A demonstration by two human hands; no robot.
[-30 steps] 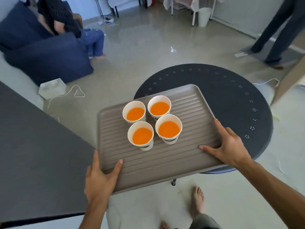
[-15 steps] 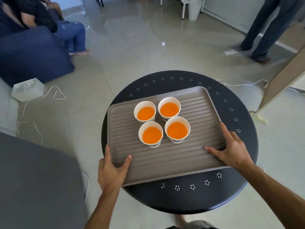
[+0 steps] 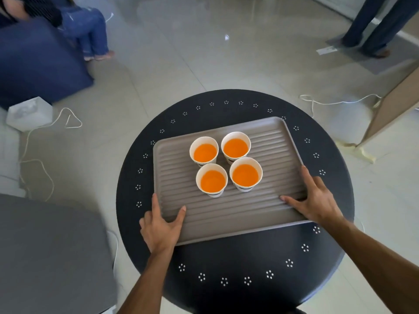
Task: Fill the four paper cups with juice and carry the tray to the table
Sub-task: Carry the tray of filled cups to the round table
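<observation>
the tray [image 3: 174,177] lies over the round dark table [image 3: 226,268] at the centre of the frame, its long side tilted a little clockwise, its near edge well inside the table's rim. the four paper cups [image 3: 246,175] stand upright in a tight square just above the tray's middle, each filled close to the brim with orange juice [image 3: 213,181].

this load probably handles as light but touchy. the tray looks like stiff ribbed plastic, so it should not sag. the cups are thin, top-heavy with liquid and free to slide along the ribs, and any tilt or bump would slop juice over the rims. the safe hold is at the two short ends, low and level, never on the cups.

the left hand [image 3: 158,227] grips the lower left corner, thumb laid on the ribbed surface, forefinger stretched up along the left edge, the other fingers tucked at the rim. the right hand [image 3: 317,205] holds the lower right corner the same way, thumb flat on top pointing inward, forefinger running up the right edge. both forearms come in from the bottom of the frame, wrists straight. whether the tray already rests on the table or hangs just above it, i cannot tell.
</observation>
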